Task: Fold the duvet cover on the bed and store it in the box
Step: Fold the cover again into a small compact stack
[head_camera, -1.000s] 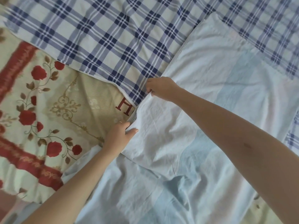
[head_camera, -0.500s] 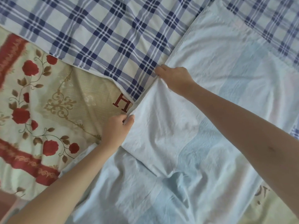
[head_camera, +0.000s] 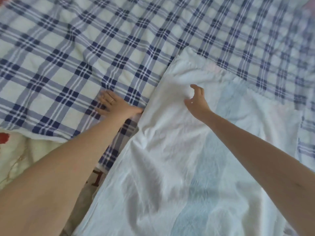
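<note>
Beneath the right fingertips (head_camera: 193, 86): duvet cover (head_camera: 170, 150), white with pale blue panels, spread crumpled over the bed, far corner just beyond those fingertips. Fingers of right hand (head_camera: 196, 101) loosely curled, half spread, gripping nothing; contact with the cloth uncertain, frame blurred. Fingers (head_camera: 104, 97) of left hand (head_camera: 117, 106) straight and splayed, pressing flat on plaid sheet (head_camera: 68, 57); ring (head_camera: 112, 100) on one of them; thumb side touching the cover's left edge, thumb itself hidden. Floral quilt (head_camera: 17, 159) well behind the left wrist. No box in view.

Judgement: smoothing and squaring ahead of a fold; task early, storage not begun.

For a clean step: pin the sheet with the left palm just beside the edge, to stop the underlayer dragging. Sweep the right fingers outward from the middle toward the far corner, then back along the ridges nearer the wrist. Match edge to edge before pressing any crease. Pinch corners, not mid-cloth. Likely fault: trapped wrinkles, bulky bundle, poor fit in the box.
</note>
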A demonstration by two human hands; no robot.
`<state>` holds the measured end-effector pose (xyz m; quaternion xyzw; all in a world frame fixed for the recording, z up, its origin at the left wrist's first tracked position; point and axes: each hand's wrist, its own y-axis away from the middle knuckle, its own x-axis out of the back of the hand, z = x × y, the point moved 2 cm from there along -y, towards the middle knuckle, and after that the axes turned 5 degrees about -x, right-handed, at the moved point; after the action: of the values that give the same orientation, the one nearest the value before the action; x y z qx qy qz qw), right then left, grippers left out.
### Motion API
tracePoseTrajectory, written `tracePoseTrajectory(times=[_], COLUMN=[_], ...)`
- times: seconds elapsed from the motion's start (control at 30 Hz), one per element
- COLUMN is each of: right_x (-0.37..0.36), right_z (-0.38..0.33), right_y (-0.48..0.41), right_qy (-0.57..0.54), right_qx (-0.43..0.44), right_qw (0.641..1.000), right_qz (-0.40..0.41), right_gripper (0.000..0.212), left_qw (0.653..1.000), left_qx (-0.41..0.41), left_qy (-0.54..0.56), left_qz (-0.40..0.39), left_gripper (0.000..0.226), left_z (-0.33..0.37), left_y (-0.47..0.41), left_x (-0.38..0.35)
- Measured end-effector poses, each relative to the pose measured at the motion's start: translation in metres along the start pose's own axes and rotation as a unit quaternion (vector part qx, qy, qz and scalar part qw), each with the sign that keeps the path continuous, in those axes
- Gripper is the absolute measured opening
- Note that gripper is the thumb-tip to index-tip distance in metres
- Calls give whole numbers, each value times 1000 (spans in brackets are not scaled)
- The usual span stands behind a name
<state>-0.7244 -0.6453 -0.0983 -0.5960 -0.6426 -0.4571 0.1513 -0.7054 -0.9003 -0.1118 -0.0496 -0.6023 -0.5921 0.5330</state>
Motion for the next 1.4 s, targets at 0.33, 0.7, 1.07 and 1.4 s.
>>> tracePoseTrajectory(times=[0.33, 0.7, 1.07, 1.4], right_x=[53, 88, 80, 68], right_z=[-5, -16, -50, -37], right_y=[-162, -218, -232, -258], right_qy=[-17, -89, 24, -210], right_qx=[-22, -109, -137, -107], right_qw=[998, 977, 989, 971], right_qz=[58, 160, -58, 40], right_gripper=[56, 30, 24, 19], left_qw=[988, 981, 984, 981], left_qx=[144, 163, 153, 171], left_qy=[-51, -80, -72, -78], left_qz=[-13, -64, -62, -40], left_gripper=[161, 172, 176, 171], left_z=[82, 87, 93, 94], left_y=[-58, -69, -75, -78], left_x=[-11, -2, -2, -9])
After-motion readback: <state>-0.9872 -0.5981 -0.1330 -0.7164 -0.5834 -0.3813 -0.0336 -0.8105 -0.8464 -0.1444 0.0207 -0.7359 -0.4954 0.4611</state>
